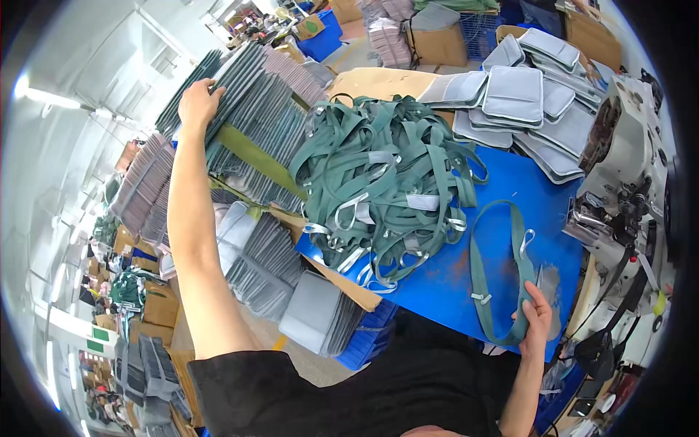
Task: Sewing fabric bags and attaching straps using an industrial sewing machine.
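Note:
My left hand [200,105] is stretched out to a tall stack of dark grey-green flat panels [255,116], its fingers curled over the edge of a panel. My right hand [535,317] grips a green strap loop [480,269] with a small white tab, lying over the blue work surface [444,306]. Beside that loop, a pair of scissors [542,280] is partly visible. A tangled heap of green straps [382,167] with white tags and loops fills the middle of the surface.
A sewing machine [611,167] stands at the right. Pale grey padded pieces [513,95] are piled behind the straps. Grey bundles [255,262], a blue crate [364,342], pink stacks [138,189] and cardboard boxes [160,306] sit around the left side.

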`<move>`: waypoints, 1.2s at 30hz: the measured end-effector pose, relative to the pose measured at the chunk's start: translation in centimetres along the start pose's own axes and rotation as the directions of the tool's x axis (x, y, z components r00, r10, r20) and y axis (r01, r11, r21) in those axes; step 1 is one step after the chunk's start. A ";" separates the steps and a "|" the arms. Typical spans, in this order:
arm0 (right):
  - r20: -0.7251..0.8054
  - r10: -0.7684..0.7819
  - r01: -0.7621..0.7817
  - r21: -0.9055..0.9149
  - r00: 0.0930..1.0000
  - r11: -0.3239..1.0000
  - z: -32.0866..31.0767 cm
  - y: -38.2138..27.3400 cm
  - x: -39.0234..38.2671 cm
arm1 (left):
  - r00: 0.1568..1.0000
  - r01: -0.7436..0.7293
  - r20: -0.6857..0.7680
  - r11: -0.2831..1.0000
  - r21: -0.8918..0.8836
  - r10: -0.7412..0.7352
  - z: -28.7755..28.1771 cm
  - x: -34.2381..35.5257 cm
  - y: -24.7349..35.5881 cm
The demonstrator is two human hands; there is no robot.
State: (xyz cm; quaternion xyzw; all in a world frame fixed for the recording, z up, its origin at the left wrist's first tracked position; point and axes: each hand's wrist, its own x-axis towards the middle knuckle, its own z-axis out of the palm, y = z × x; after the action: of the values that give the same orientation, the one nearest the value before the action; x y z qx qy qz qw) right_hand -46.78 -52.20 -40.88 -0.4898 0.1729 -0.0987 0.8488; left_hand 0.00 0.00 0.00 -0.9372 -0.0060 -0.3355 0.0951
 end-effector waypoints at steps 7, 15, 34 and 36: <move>-0.145 -0.077 0.080 0.013 0.986 0.997 0.7 -0.1 -0.4 | 0.954 -0.206 -0.255 0.961 -0.183 0.155 -1.7 -3.0 2.4; -0.060 0.002 -0.002 0.003 0.998 1.000 2.1 -0.5 0.0 | 0.986 -0.152 -0.065 0.988 -0.003 0.151 -0.6 -0.8 -0.3; 0.033 0.005 0.008 -0.370 0.999 0.929 3.4 -5.1 1.6 | -0.204 -0.757 -0.504 -0.462 -0.462 0.839 -0.6 -34.0 25.5; 0.079 0.004 0.030 -0.428 0.997 0.903 3.8 -5.5 1.4 | -0.255 -0.646 -0.224 -0.338 -0.685 0.941 -1.6 -34.2 25.4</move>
State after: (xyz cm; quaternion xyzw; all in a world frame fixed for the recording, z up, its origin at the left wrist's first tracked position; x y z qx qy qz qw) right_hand -44.00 -52.38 -34.61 -0.6690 0.1539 -0.0447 0.7258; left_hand -25.57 -23.42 -24.79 -0.6050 0.7877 0.1155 0.0096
